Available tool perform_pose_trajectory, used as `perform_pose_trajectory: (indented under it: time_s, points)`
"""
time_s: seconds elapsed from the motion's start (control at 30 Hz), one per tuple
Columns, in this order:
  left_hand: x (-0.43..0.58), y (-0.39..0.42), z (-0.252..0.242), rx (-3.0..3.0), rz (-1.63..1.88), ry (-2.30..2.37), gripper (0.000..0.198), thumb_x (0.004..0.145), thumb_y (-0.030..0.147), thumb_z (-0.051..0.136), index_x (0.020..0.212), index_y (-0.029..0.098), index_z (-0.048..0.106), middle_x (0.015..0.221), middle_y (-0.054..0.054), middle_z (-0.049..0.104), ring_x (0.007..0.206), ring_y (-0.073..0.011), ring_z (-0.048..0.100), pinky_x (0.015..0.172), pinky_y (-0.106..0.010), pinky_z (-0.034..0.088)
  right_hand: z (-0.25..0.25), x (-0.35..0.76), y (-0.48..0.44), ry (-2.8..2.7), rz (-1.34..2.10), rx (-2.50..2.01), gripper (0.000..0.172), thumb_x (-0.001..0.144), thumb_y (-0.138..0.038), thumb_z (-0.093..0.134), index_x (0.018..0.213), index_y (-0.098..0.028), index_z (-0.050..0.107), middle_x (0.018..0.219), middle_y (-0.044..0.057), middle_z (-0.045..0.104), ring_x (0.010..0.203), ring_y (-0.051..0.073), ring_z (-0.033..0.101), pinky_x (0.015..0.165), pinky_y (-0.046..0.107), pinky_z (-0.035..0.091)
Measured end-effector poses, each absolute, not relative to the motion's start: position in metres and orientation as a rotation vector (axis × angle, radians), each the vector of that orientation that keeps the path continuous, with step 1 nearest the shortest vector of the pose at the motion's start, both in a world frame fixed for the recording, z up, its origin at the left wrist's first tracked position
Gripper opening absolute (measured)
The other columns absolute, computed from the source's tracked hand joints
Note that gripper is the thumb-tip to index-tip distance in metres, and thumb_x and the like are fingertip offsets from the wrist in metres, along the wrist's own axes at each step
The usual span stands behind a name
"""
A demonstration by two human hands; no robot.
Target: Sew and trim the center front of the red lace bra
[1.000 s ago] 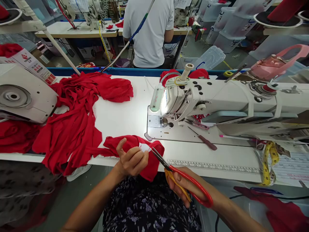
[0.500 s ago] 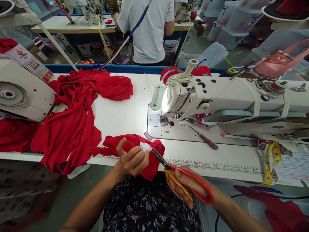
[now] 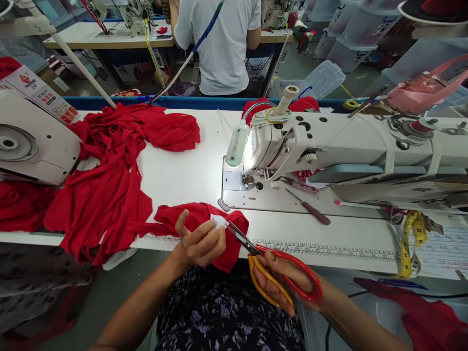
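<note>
My left hand (image 3: 203,242) is closed, pinching a small white label (image 3: 218,222) together with red fabric (image 3: 234,248) at the table's front edge. My right hand (image 3: 280,280) grips a pair of scissors (image 3: 302,265) with one red and one orange handle. The scissor blades point up and left, their tips at the label's right edge. Whether the tips are cutting into the label I cannot tell. A strip of the red fabric runs left beneath my left hand toward a large red fabric pile (image 3: 106,190).
A white sewing machine (image 3: 329,141) stands at the right, with a seam ripper-like tool (image 3: 310,209) and tweezers (image 3: 300,184) by its bed. A yellow tape measure (image 3: 409,243) hangs at the right edge. Another machine (image 3: 32,136) stands left. A person (image 3: 226,48) sits beyond.
The scissor handles have spread slightly apart as my right hand shifts a little. My left hand stays on the label. The whole view has drifted slightly.
</note>
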State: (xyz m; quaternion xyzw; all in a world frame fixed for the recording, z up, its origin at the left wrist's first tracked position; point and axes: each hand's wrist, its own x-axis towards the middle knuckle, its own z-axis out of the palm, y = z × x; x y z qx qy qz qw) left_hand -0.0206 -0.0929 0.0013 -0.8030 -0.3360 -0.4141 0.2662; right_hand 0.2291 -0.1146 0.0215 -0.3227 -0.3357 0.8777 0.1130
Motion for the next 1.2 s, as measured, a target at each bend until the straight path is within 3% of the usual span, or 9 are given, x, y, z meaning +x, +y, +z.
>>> perform_pose_trajectory:
  time_s: [0.73, 1.2]
  points:
    - [-0.019, -0.092, 0.003, -2.218, -1.146, -0.946, 0.022, 0.084, 0.0, 0.063, 0.073, 0.019, 0.066, 0.063, 0.009, 0.06, 0.072, -0.0106, 0.071, 0.124, -0.061, 0.015, 0.012, 0.232, -0.116, -0.974, 2.555, -0.839, 0.056, 0.098, -0.064, 0.039, 0.084, -0.014, 0.06, 0.059, -0.004, 0.049, 0.041, 0.005, 0.044, 0.035, 0.015, 0.039]
    - [-0.019, -0.093, 0.004, -2.236, -1.149, -0.914, 0.024, 0.085, 0.0, 0.061, 0.073, 0.02, 0.066, 0.065, 0.01, 0.059, 0.073, -0.0102, 0.07, 0.123, -0.06, 0.016, 0.007, 0.228, -0.115, -0.92, 2.567, -0.82, 0.061, 0.095, -0.07, 0.04, 0.079, -0.014, 0.059, 0.056, -0.004, 0.047, 0.04, 0.006, 0.042, 0.035, 0.016, 0.039]
